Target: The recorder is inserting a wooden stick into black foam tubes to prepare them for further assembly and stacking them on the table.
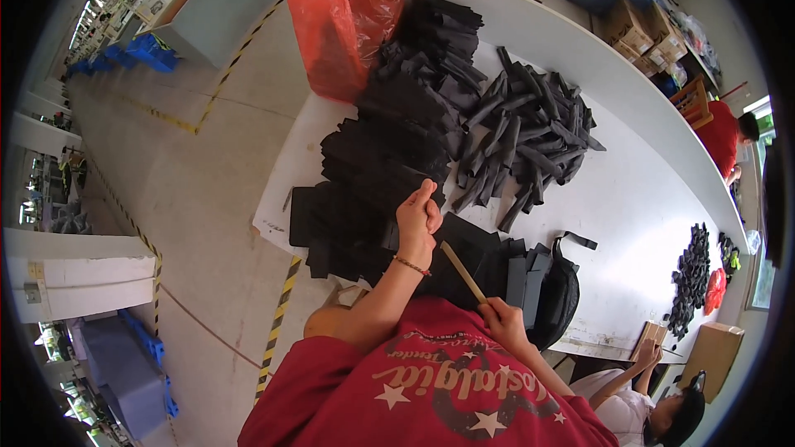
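Observation:
My left hand is closed, fingers curled in and thumb on top, over dark fabric pieces; whether it grips one of them is hidden. Around and beyond it lies a heap of flat black fabric pieces. In my closed right hand, near the table's front edge, is a flat wooden stick, slanting up toward the left hand. Under the stick's tip spread more dark flat pieces. Right of the heap, several narrow black tube-like fabric strips are piled loosely.
A red plastic bag stands at the table's far left corner. A black mesh bag with a strap sits to my right. Farther right are small black pieces and a co-worker's hands on a wooden block. A raised ledge borders the white table.

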Demonstrator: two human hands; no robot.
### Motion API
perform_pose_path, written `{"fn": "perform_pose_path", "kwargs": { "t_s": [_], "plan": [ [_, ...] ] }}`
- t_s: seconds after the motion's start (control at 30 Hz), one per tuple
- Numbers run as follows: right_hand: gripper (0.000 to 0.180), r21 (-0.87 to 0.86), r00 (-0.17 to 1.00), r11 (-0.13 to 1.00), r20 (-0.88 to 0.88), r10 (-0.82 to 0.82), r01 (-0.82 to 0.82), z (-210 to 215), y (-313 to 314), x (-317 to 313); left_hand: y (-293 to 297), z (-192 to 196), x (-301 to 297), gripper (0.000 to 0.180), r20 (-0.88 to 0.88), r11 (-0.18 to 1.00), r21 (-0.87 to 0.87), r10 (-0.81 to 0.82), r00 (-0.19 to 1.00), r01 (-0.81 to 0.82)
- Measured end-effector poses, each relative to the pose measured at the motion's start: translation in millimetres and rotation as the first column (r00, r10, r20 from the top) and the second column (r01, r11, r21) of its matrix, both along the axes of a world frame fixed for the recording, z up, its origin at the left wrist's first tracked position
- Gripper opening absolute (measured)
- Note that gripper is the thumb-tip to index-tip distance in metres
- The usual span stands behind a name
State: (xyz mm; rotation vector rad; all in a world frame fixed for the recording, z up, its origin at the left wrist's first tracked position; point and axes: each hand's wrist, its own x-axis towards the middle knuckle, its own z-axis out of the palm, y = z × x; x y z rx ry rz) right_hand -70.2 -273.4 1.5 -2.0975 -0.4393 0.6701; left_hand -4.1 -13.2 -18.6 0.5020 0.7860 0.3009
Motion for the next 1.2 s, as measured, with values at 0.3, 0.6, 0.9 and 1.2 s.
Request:
{"fn": "perform_pose_path", "kwargs": {
  "t_s": [0.3, 0.6, 0.9, 1.2],
  "plan": [
    [0.019, -0.084, 0.96, 0.992, 0.272, -0.07, 0.096, 2, -20, -3, -25, -11, 9, 0.027, 0.007, 0.974, -0.226, -0.026, 1.0, 0.027],
    [0.014, 0.48, 0.877, 0.873, 0.379, -0.296, 0.087, 7, 103, 73, -27, -9, 14, 0.02, 0.098, 0.957, -0.289, 0.05, 0.994, -0.019],
    [0.008, 0.384, 0.934, 0.915, 0.266, -0.24, 0.125, 8, 97, 91, 9, 18, 14, 0.051, -0.057, 0.383, 0.683, -0.821, 0.568, 0.622],
    [0.011, 0.537, 0.797, 0.703, 0.088, -0.597, 0.467, 22, 89, 130, -54, 32, -17, 0.042, -0.148, 0.273, 0.861, -0.673, 0.725, 0.429]
  ]
}}
